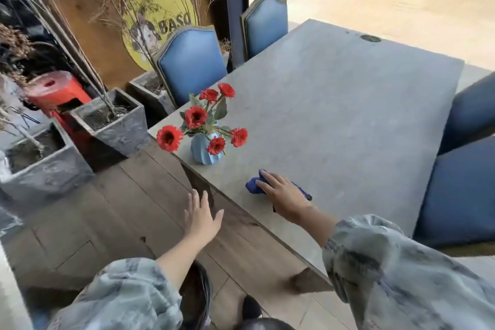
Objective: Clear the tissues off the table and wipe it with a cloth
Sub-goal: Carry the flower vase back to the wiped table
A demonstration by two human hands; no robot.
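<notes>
Mostly hidden: cloth (253,185) under r. hand (281,193) (flat).

Cloth (254,185) on table (348,115), vase (205,151) behind-left

Blue vase (204,151) with red flowers (196,116); blue chairs (191,64); red stool (55,90).

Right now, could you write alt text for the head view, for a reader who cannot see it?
A person's right hand presses a blue cloth on a grey table, near a blue vase of red flowers. The left hand hangs open beside the table edge, above the wooden floor.
</notes>
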